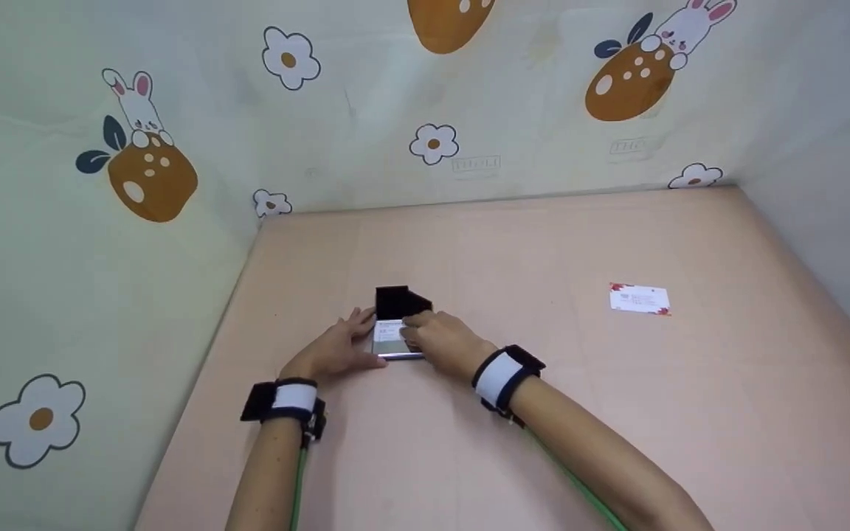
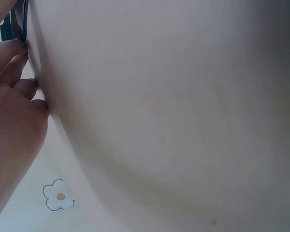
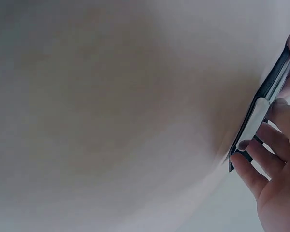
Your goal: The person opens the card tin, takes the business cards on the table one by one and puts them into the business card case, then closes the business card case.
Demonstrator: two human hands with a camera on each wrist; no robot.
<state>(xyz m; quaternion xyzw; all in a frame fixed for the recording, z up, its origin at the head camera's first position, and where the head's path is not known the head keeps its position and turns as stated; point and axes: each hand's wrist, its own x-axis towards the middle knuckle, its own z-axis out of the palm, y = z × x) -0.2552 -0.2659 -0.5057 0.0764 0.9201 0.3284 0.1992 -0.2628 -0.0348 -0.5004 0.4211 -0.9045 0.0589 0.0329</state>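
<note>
The fingers [image 1: 361,321] of my left hand [image 1: 336,346] lie nearly straight against the left edge of the card holder [image 1: 398,328], and my right hand [image 1: 443,341] curls over its top, fingers pinching a card there. The holder lies flat on the pink table [image 1: 469,457], near the left wall, black flap open and pointing away from me, long axis running front to back. I think the thin card may slip or bend if my pinch loosens. Another card [image 1: 640,299] lies well apart on the right.

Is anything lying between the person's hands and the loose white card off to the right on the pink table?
Nothing visible. Both the left hand and right hand rest on the black card holder; bare pink tabletop separates them from the white printed card.
</note>
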